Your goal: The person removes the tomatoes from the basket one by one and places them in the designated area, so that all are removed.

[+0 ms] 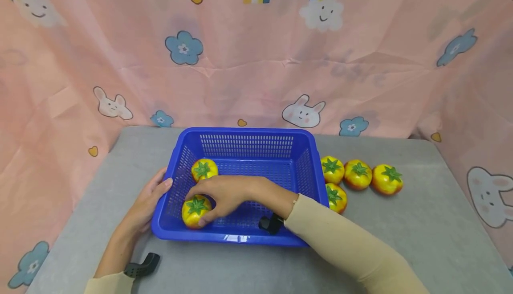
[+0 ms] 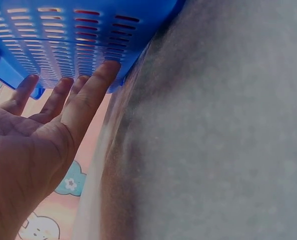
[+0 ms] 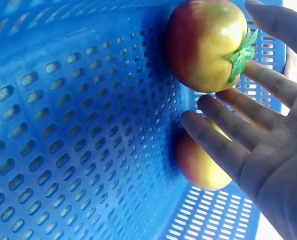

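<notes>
A blue plastic basket (image 1: 236, 240) with slotted walls stands on the grey table. Inside its left end sit two yellow-red tomatoes with green star-shaped tops, a front tomato (image 1: 194, 216) and a back tomato (image 1: 203, 167). My right hand (image 1: 228, 193) reaches over the front tomato, thumb and fingers spread to either side of it. In the right wrist view the fingers are fairly straight, close beside the upper tomato (image 3: 203, 45), with the palm apart from it. My left hand (image 1: 146, 200) rests against the basket's left side. Its straight fingers (image 2: 91, 97) touch the slotted outer wall.
Several more tomatoes (image 1: 358, 174) lie on the table (image 1: 425, 240) just right of the basket, two of them close against its wall. A pink patterned cloth (image 1: 240, 89) hangs behind the table and at both sides.
</notes>
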A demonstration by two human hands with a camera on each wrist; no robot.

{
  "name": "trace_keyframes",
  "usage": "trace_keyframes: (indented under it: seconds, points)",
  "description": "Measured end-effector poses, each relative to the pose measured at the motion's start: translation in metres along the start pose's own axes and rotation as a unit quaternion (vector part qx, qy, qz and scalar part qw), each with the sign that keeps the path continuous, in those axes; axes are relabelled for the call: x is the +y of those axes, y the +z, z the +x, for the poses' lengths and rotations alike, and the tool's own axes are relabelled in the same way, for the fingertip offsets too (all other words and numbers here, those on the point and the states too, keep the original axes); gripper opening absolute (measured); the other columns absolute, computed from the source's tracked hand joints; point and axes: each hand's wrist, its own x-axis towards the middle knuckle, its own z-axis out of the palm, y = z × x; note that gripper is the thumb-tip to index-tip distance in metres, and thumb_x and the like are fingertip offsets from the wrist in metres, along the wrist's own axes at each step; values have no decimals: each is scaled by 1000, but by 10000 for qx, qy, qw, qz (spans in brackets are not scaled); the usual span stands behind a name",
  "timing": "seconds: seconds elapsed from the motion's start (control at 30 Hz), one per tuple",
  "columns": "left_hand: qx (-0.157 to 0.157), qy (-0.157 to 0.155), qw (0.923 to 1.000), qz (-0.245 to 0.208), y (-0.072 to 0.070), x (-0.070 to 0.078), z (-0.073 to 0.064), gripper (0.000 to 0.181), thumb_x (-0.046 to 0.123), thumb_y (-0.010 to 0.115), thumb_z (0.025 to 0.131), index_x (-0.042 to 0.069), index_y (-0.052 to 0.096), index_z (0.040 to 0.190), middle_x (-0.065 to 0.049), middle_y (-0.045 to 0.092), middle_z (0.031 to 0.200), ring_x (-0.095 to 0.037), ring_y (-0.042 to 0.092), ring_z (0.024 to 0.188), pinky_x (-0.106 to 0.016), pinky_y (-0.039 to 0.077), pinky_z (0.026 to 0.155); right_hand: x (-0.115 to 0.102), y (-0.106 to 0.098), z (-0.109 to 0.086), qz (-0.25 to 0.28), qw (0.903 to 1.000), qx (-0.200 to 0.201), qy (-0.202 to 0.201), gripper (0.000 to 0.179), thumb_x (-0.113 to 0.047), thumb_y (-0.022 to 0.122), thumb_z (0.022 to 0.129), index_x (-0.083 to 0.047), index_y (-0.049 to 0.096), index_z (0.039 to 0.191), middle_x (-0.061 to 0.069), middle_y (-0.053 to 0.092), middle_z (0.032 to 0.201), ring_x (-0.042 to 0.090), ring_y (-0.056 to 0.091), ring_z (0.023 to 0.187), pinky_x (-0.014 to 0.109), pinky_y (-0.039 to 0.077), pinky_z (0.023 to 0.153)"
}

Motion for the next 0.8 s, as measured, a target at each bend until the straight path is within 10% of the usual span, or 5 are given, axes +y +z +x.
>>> trace_keyframes:
  seconds: [0.8]
  points:
    - [106, -158, 9997, 122, 3, 2, 0, 47, 27, 38, 116, 15, 29, 161, 5, 67, 131, -14, 72, 114, -35, 64, 93, 6, 0, -3, 472, 9983, -303, 159, 71, -43, 78, 96, -19, 49, 155, -1, 57, 153, 7, 54, 134, 28, 43, 121]
